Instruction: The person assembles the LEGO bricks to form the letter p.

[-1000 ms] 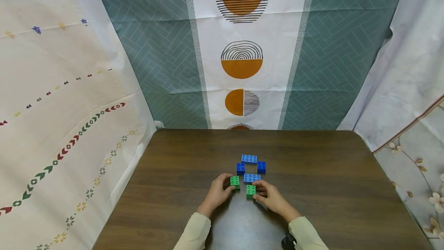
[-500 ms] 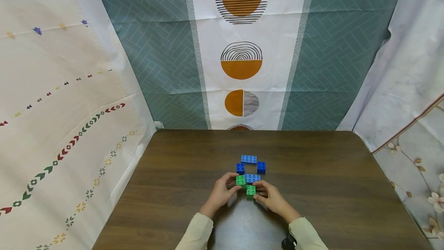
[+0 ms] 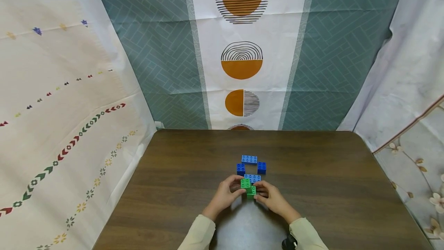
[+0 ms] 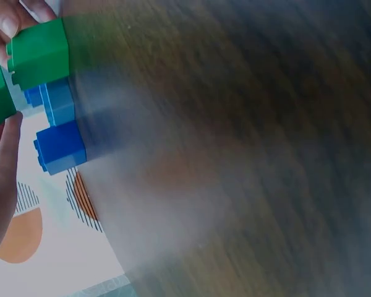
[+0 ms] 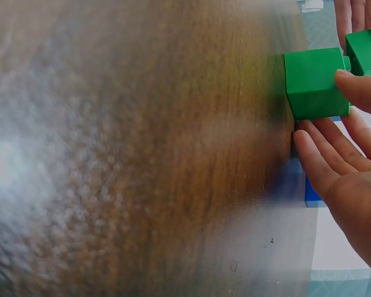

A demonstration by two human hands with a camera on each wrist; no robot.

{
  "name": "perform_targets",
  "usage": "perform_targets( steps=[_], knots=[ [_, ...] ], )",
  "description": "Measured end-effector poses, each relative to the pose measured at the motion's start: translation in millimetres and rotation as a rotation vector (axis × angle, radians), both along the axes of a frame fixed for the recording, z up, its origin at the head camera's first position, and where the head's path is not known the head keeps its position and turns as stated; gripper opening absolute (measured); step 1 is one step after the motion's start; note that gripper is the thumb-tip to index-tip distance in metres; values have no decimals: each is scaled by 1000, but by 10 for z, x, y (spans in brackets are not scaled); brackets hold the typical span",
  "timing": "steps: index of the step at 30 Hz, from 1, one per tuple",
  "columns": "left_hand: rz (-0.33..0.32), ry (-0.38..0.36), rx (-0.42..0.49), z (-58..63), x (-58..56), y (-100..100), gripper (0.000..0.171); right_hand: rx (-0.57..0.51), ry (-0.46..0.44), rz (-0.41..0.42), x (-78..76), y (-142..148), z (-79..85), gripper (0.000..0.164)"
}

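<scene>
My left hand [image 3: 223,196] pinches a square green toy building brick [image 3: 245,184] between thumb and fingers. This brick is raised and overlaps the top of a second green brick [image 3: 253,192] in the head view. That lower brick rests on the table, pinched by my right hand [image 3: 274,200] from its right side. In the right wrist view the lower brick [image 5: 314,83] has its studs close to the raised brick [image 5: 366,49]. Just behind the green pair lies a light blue brick [image 3: 253,178], partly hidden by them.
Farther back on the brown table [image 3: 173,165], two dark blue bricks, one left [image 3: 241,169] and one right [image 3: 261,167], stand before another light blue brick [image 3: 249,159]. Together the blue bricks outline a square. A patterned cloth [image 3: 243,30] hangs behind the table.
My left hand has carried its green brick to the right, from beside the blue bricks to over the other green brick. My right hand has stayed in place, holding its brick.
</scene>
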State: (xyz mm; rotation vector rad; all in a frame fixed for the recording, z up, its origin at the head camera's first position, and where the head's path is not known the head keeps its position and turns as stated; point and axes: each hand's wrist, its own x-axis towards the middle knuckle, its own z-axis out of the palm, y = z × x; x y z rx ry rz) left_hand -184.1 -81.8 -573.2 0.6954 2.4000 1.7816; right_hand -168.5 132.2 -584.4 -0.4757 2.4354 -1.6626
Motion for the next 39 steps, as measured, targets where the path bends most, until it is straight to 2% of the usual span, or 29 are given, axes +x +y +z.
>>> perform_targets(
  steps=[3, 9, 12, 14, 17, 21, 25, 39],
  knots=[
    [-7, -7, 12, 70, 37, 31, 34, 17, -11, -4, -2, -6, -1, 36],
    [-35, -6, -5, 339, 150, 56, 33, 12, -15, -2, -8, -6, -19, 36],
    [-47, -1, -10, 389, 175, 52, 33, 1, -13, 2, -9, -5, -24, 37],
    [-49, -2, -3, 375, 175, 55, 34, -13, -8, 4, -3, -4, -23, 37],
    [-40, -6, 3, 210, 113, 57, 35, -42, -20, 8, 43, -29, 108, 36],
    [-35, 18, 1, 2, 35, 67, 35, -57, -34, 3, 50, -43, 124, 35],
    [-45, 63, 4, -1, 29, 82, 35, -60, -27, 2, 10, -11, -28, 37],
    [-80, 87, -134, 50, -26, 66, 29, -68, -44, -3, -23, -1, -68, 39]
  ],
)
